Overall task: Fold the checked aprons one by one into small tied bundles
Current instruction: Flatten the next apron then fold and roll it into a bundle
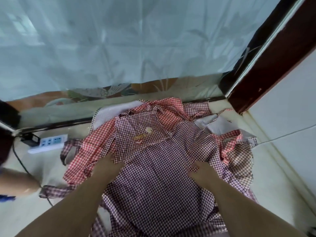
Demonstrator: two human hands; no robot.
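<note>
Pinching the purple checked apron (pixel 159 185) at 3 o'clock: right hand (pixel 202 174). Left hand (pixel 106 165) at 9 o'clock (tips under cloth): grasp indeterminate.

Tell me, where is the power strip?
In the head view the power strip lies on the floor at the left, between a black plug and the aprons.
</note>
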